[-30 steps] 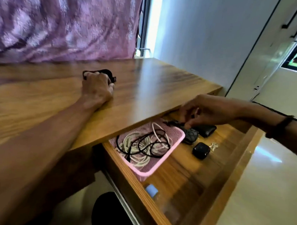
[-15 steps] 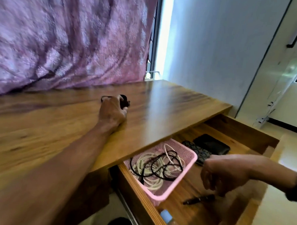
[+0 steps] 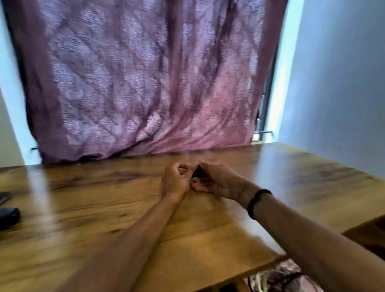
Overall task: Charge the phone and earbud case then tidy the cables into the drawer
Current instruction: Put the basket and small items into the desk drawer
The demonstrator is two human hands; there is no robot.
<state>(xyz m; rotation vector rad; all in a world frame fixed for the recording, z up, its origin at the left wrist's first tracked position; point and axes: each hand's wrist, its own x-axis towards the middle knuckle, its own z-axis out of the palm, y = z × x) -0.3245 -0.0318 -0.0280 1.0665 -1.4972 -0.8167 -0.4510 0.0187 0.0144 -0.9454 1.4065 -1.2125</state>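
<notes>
Desk, mid-task | Both hands met at the tabletop [image 3: 239, 217]: left hand [image 3: 175, 182] and right hand [image 3: 218, 184] pinched a small black cable bundle [image 3: 198, 171] | Likely light, floppy; best gripped mid-coil.

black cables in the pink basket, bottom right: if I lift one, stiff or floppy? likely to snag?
Probably floppy: the black cables lie in loose loops inside the pink basket. They likely snag, since the loops overlap, so lifting one may drag others along. Probably light too; they look thin, though motion blur hides detail.
</notes>
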